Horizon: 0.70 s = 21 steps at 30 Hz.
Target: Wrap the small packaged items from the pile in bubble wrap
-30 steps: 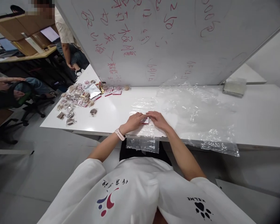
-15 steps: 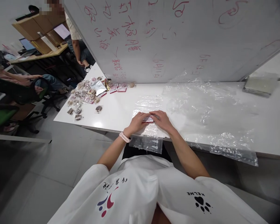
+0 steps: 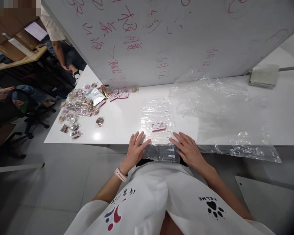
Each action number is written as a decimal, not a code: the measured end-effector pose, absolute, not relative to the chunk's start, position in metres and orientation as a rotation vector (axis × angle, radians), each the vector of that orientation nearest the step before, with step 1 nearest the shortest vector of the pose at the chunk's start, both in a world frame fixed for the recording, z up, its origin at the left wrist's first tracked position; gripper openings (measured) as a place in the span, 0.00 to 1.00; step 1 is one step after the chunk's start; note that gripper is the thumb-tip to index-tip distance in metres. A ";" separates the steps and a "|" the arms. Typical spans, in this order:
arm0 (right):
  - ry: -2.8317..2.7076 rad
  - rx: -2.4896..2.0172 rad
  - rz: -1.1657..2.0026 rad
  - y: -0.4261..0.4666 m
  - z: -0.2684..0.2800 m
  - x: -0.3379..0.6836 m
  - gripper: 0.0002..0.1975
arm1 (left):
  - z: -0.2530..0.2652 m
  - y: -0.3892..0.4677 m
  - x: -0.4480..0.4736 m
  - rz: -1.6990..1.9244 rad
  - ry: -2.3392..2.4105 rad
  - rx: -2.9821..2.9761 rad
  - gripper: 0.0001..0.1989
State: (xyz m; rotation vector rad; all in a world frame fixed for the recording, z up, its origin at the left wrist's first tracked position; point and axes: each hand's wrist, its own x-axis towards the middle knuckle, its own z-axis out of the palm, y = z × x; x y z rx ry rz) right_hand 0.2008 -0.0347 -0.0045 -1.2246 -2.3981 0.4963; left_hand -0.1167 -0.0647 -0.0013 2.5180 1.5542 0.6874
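Observation:
A small red-and-white box (image 3: 158,126) lies on a strip of clear plastic bubble film (image 3: 153,111), whose near end hangs over the table edge. Just left of the strip's near part is my left hand (image 3: 136,147), fingers spread, its thumb reaching onto the film. My right hand (image 3: 186,147) has its fingers stretched out at the right side of the film, by the table edge. Neither hand touches the box, and I see nothing held in them.
Several small wrapped snacks (image 3: 74,104), a silver pouch (image 3: 95,96) and red-and-white boxes (image 3: 123,95) lie at the table's left. A large clear plastic sheet (image 3: 215,117) covers the right. Behind stands a whiteboard (image 3: 176,42). Two people sit at the left.
Both hands have come off the box and moved apart towards me, to the table edge. The box now lies uncovered on the film. The camera view has shifted slightly.

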 end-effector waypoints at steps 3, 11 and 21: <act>-2.226 -1.183 0.511 -0.020 0.005 0.188 0.18 | 0.018 -0.038 -0.107 0.972 1.484 2.291 0.08; -1.835 -1.510 0.594 0.072 0.010 0.151 0.15 | 0.024 0.054 -0.091 0.963 1.899 1.821 0.05; -2.277 -1.163 0.377 0.059 0.029 0.142 0.19 | 0.026 0.030 -0.059 0.802 1.604 2.334 0.18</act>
